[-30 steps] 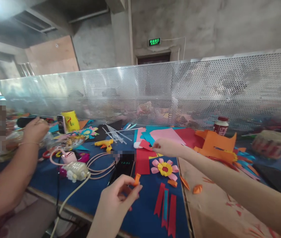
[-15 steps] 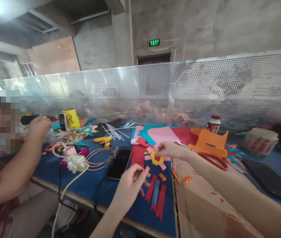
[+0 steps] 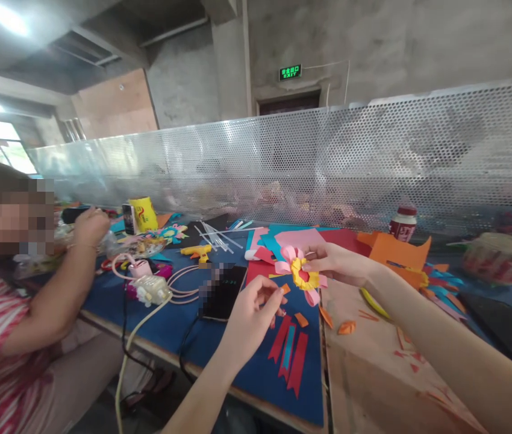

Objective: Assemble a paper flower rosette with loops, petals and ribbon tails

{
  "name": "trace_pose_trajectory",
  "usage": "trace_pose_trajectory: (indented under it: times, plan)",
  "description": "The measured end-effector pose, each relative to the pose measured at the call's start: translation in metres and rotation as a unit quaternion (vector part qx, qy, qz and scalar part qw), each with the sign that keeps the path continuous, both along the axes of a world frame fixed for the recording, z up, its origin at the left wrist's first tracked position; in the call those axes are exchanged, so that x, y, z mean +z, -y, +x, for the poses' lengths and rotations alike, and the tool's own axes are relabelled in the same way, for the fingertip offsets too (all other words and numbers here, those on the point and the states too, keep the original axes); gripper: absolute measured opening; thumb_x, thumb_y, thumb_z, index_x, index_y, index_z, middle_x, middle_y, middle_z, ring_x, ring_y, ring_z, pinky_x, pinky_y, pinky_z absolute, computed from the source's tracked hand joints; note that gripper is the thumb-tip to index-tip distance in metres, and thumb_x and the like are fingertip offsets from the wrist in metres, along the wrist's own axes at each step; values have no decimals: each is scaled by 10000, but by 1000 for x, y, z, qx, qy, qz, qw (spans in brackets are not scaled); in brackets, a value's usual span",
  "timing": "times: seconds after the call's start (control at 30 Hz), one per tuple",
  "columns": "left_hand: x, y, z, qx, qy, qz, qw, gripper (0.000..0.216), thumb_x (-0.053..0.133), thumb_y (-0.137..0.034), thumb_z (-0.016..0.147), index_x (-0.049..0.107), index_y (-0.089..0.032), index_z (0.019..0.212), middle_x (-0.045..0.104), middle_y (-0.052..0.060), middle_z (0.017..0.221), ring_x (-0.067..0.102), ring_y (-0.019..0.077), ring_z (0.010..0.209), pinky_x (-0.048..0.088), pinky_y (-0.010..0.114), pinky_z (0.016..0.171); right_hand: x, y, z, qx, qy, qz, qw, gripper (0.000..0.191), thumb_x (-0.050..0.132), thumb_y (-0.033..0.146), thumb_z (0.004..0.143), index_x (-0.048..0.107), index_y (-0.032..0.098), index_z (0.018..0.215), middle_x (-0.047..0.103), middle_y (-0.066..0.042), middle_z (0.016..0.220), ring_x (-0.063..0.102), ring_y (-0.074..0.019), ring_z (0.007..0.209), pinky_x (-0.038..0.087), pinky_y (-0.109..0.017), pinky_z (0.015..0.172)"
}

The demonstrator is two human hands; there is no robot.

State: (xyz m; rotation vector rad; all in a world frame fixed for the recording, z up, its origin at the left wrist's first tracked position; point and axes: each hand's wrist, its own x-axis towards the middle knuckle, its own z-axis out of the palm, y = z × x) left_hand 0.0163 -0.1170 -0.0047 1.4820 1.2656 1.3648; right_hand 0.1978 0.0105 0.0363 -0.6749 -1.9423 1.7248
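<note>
Right hand (image 3: pixel 344 265) pinched one pink-and-yellow paper flower (image 3: pixel 302 276) by its edge, held up off the table. Left hand (image 3: pixel 251 310), just below-left of the flower, had fingertips clamped on one small orange paper bit (image 3: pixel 285 289). Three loose orange scraps (image 3: pixel 302 319) lay under the flower, and red and blue strips (image 3: pixel 290 352) lay below the left fingertips.

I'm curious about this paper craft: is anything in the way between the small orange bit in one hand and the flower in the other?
Nothing visible. The left hand pinches the orange piece close beside the paper flower, which the right hand holds up above the table; only air lies between them.
</note>
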Motion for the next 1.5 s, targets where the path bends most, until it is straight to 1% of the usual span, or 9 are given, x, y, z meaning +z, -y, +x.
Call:
trace_pose_trajectory:
  times: [0.2,0.4,0.57,0.67,0.8,0.93,1.1,1.33,1.5]
  plan:
    - [1,3,-2,1,3,16,1000,142,535,-310,853,491,-177,826,600,0,726,519,93,563,385,194,476,1,4,-5,10,-20,-1,1000,269,755,220,653,565,175,837,661,-17,812,618,-142,745,455,-304,730]
    - [2,3,-2,4,11,23,1000,163,548,-322,846,474,-180,816,537,-23,688,504,86,566,373,187,468,3,10,-7,24,-21,6,999,260,744,201,669,557,172,848,672,-23,831,635,-146,754,463,-299,717]
    - [3,4,-2,5,19,8,1000,184,579,-315,828,455,-180,840,619,23,767,541,101,603,389,200,493,5,14,-8,21,-19,19,999,246,746,188,674,563,169,837,668,-12,830,630,-125,760,456,-270,721]
    - [1,4,-3,-1,26,8,1000,206,601,-317,818,453,-180,861,644,41,802,608,140,714,423,214,547,4,13,-8,25,-13,22,999,256,748,193,676,559,170,847,672,-20,844,634,-135,770,463,-282,727]
    - [-1,3,-4,-7,33,16,999,276,625,-275,805,440,-198,995,669,45,895,644,175,830,452,239,618,2,10,-6,32,-5,23,999,274,754,214,678,552,171,859,676,-34,862,640,-154,791,476,-299,730]
    - [2,4,-5,-8,10,-1,1000,327,629,-264,799,454,-202,1069,688,52,930,643,177,829,442,235,597,0,9,-5,33,2,29,999,283,760,236,680,553,178,863,668,-24,863,637,-153,805,478,-285,733]
    - [7,6,-5,-24,14,-15,1000,276,625,-270,800,513,-184,1038,691,80,1014,637,180,871,410,209,543,-1,7,-6,35,5,39,999,288,769,253,671,551,182,845,658,-12,847,632,-140,792,480,-267,724]
    - [7,8,-5,-45,23,-29,998,261,627,-283,800,558,-170,1025,684,74,998,618,160,826,391,191,523,3,12,-8,37,19,44,998,307,777,260,650,536,190,827,642,10,797,629,-133,759,478,-258,689]
    - [4,7,-7,-49,39,-49,997,291,623,-299,801,564,-151,1044,681,60,903,514,87,600,350,185,479,6,16,-8,34,29,56,997,326,779,256,638,522,190,828,635,7,802,628,-140,771,481,-273,703]
